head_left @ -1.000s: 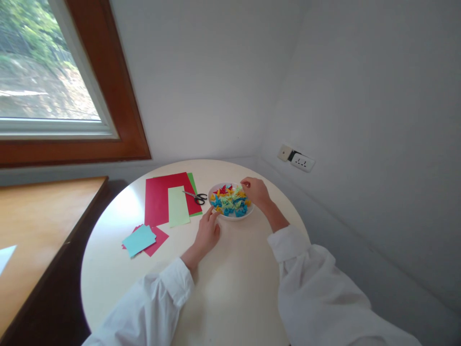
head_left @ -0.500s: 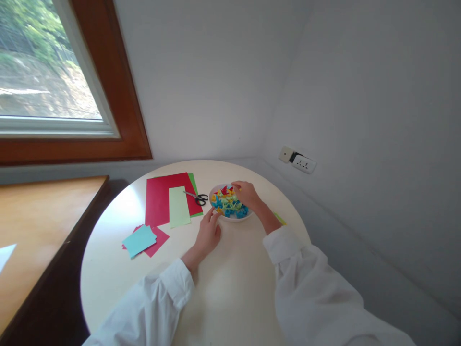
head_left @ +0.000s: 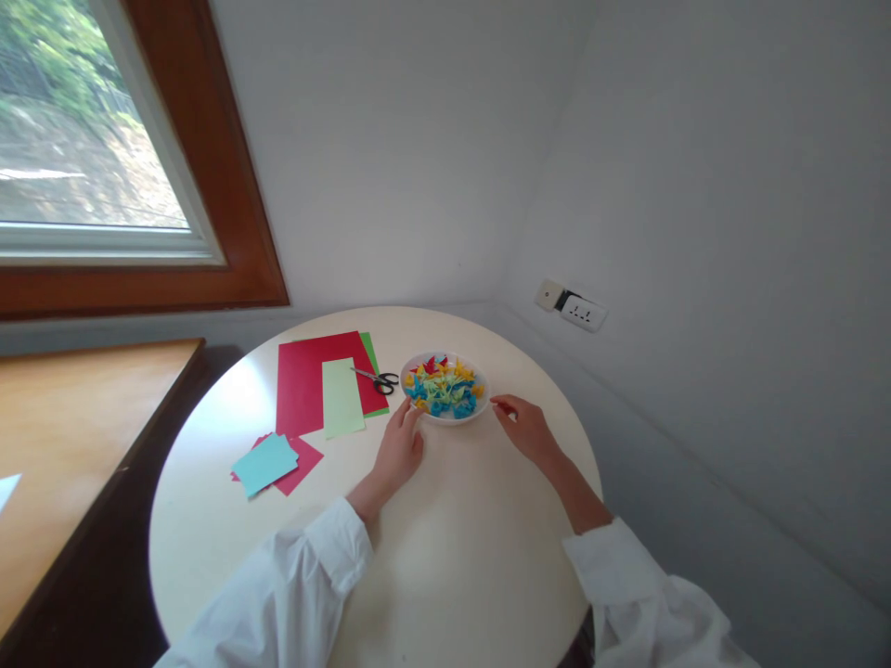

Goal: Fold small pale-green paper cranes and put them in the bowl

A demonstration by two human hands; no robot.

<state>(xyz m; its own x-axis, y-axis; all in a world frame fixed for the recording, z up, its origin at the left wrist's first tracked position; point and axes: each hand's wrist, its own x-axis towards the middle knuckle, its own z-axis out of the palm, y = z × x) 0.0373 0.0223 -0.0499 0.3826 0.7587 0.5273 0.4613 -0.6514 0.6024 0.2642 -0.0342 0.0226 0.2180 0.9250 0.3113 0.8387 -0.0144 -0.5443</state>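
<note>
A shallow white bowl stands toward the back of the round table, holding many small folded paper cranes in red, yellow, green and blue. At its near left rim is my left hand, with fingertips and thumb closed on the edge. My right hand has its fingertips pinched together at the right rim; whether they grip the edge is too small to tell. No crane shows in either hand.
Left of the bowl, black-handled scissors lie on red sheets and a pale green strip. Closer in are light blue paper pieces over pink ones. Wall sockets sit beyond the table.
My right hand has moved from over the cranes to the bowl's right rim, baring a yellow crane there. My left hand stays at the rim. The view has shifted slightly.
</note>
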